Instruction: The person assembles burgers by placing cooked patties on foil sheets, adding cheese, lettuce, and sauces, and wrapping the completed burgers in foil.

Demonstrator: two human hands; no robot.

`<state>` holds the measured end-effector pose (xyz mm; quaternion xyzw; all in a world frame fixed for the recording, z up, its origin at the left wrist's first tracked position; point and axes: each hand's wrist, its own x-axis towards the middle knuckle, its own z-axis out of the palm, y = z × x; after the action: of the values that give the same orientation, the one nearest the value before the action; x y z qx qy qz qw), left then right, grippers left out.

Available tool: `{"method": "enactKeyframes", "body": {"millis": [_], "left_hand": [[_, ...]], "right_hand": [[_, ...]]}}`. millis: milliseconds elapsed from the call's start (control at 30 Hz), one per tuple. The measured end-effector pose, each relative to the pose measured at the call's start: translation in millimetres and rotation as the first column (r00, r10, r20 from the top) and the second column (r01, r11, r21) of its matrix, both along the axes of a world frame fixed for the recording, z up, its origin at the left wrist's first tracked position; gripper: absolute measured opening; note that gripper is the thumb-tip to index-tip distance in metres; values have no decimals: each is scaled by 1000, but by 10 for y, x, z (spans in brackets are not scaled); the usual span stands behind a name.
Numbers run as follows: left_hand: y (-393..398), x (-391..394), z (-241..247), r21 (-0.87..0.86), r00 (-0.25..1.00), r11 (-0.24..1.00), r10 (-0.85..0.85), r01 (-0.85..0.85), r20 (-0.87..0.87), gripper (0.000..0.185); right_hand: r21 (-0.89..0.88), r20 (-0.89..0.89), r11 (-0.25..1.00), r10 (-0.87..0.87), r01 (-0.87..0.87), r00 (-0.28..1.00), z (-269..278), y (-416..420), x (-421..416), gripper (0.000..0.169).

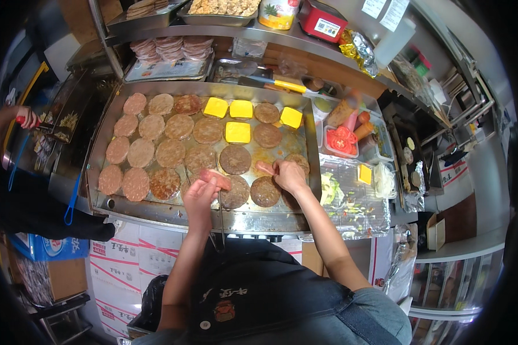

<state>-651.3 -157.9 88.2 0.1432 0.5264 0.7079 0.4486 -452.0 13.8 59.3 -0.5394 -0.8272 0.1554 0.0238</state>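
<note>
My left hand [199,200] pinches several pink slices of bacon or ham [216,178] above the front of the steel griddle [259,214]. Metal tongs [220,215] run along the same hand, tips pointing away from me; how it grips them is partly hidden. At the right, the fingers of my right hand [290,176] hold one end of another pink meat slice [264,167] low over the griddle; whether it touches the surface is unclear. Near that hand lie browned burger patties [265,191]. Farther back, yellow cheese slices [238,132] cover several patties.
Paler patties [136,184] fill the griddle's left side. Tomato slices [342,141] sit in a plastic tub on the right, above a foil-covered rack [358,215] with lettuce [330,189]. A steel shelf [233,31] overhangs the back. At left, another person's hand [27,117] grips a red-handled tool.
</note>
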Motion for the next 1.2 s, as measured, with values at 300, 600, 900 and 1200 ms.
{"method": "enactKeyframes", "body": {"millis": [300, 600, 900, 1200], "left_hand": [[61, 96, -42, 23, 993, 997, -68, 71, -93, 9], [65, 314, 36, 22, 643, 1000, 29, -19, -765, 20], [49, 503, 187, 67, 484, 994, 18, 83, -875, 23], [74, 455, 136, 54, 387, 980, -25, 192, -922, 25]], "right_hand": [[307, -72, 932, 222, -191, 972, -184, -7, -15, 15], [-225, -794, 942, -31, -247, 607, 672, -724, -319, 10], [-483, -862, 787, -349, -384, 369, 488, -754, -299, 19], [-501, -832, 795, -334, -341, 444, 496, -708, -303, 14]]}}
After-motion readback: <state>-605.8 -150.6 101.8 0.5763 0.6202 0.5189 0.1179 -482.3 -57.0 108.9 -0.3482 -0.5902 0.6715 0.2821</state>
